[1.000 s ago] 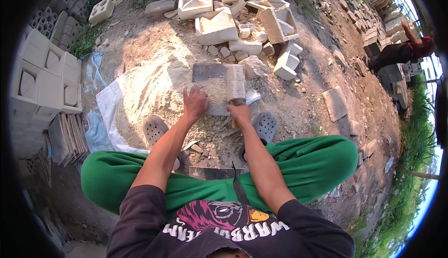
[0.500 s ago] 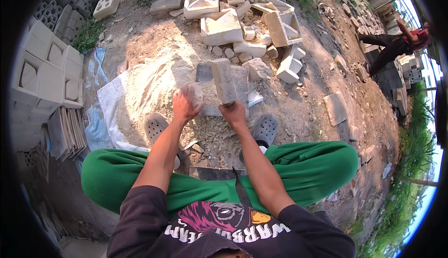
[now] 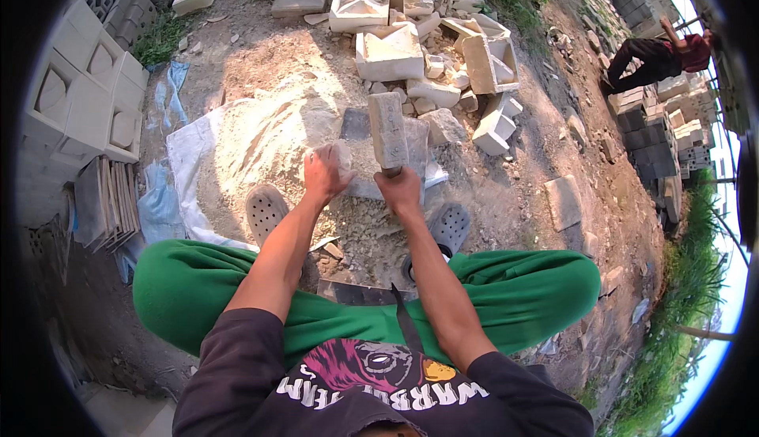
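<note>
My right hand (image 3: 401, 192) is wrapped round the short handle of a dusty, block-headed mallet (image 3: 387, 130). The mallet's long grey head points away from me, over a dark flat slab (image 3: 356, 124) strewn with pale crumbs. To its left, my left hand (image 3: 325, 174) has its fingers closed on a pale chunk of block (image 3: 345, 155), partly hidden and blurred. Beside that hand, a heap of pale crushed material (image 3: 269, 148) spreads over a white sheet (image 3: 186, 144). Both hands are in front of my shoes, between my bent knees.
Broken pale blocks (image 3: 389, 53) lie piled beyond the slab. Stacked blocks (image 3: 83, 105) and thin boards (image 3: 118, 200) stand at left. A flat slab (image 3: 562, 202) lies on the ground at right. Another person (image 3: 660, 57) is at the far right, near grey blocks.
The mallet has shifted slightly and now stands more upright in the picture. My left hand keeps near the slab with the pale chunk. The whole view has turned a little.
</note>
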The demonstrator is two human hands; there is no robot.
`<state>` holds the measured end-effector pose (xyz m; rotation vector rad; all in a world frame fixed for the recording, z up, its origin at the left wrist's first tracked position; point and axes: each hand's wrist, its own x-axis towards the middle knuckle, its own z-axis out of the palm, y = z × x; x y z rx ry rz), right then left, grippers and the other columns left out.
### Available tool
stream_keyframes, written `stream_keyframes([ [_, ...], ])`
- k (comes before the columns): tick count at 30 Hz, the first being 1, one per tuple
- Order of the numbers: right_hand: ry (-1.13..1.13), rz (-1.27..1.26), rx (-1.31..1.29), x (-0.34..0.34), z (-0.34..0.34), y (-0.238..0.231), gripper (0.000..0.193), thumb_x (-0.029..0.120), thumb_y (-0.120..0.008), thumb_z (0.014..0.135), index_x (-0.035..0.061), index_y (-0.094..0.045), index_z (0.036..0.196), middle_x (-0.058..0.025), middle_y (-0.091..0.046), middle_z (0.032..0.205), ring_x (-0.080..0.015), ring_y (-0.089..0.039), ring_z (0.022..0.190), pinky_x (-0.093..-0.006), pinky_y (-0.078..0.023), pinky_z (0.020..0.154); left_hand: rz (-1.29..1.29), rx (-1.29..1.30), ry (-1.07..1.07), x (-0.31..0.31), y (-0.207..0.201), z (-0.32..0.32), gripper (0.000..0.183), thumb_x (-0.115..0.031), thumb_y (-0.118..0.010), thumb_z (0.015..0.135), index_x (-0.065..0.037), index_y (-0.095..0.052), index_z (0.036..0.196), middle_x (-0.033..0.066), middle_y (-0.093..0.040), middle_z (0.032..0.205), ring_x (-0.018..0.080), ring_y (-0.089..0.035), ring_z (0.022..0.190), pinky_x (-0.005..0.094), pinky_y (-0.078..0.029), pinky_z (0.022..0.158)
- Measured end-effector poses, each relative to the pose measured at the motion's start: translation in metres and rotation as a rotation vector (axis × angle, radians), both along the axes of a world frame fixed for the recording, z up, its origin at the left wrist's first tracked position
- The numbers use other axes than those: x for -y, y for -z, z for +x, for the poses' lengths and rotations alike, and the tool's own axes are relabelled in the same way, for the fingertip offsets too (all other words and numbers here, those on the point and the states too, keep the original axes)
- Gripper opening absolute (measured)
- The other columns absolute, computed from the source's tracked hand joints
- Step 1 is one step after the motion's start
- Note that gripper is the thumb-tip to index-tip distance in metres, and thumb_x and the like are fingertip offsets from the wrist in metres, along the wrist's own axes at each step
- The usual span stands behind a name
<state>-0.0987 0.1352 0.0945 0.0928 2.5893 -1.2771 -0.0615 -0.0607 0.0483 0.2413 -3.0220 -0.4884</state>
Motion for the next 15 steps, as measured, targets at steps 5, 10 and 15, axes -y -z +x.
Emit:
stream_keyframes([
  [5,-0.029,0.216,0.204,-0.017,0.023,0.06,0.039,0.033,-0.074,0.07,0.0016,-0.074,0.092,-0.0149,-0.073,0.076,-0.0287,-0.072,0.069,-0.0391,-0.056,0.072,0.107,-0.132,-0.163,0.002,-0.005,-0.004,0.06,-0.043,-0.07,0.083,-0.005,-0.058,0.127,0.0143,-0.06,0.123,0.0319,-0.056,0.114,0.0457,-0.041,0.098],
  [10,-0.026,0.248,0.231,-0.01,0.021,0.066,0.042,0.034,-0.074,0.07,0.0009,-0.073,0.095,-0.0169,-0.073,0.078,-0.0275,-0.074,0.071,-0.0393,-0.057,0.073,0.092,-0.016,-0.407,0.043,0.026,0.007,0.044,-0.033,-0.065,0.088,-0.007,-0.06,0.124,0.0144,-0.06,0.116,0.0314,-0.056,0.113,0.0437,-0.046,0.095],
  [15,-0.035,0.179,0.308,-0.012,0.018,0.056,0.044,0.032,-0.074,0.069,-0.0011,-0.073,0.098,-0.019,-0.074,0.083,-0.0299,-0.074,0.076,-0.0396,-0.058,0.075,0.264,0.089,-0.428,0.052,0.02,0.01,0.035,-0.031,-0.065,0.09,-0.012,-0.063,0.119,0.0145,-0.06,0.111,0.0325,-0.059,0.108,0.0447,-0.05,0.092],
])
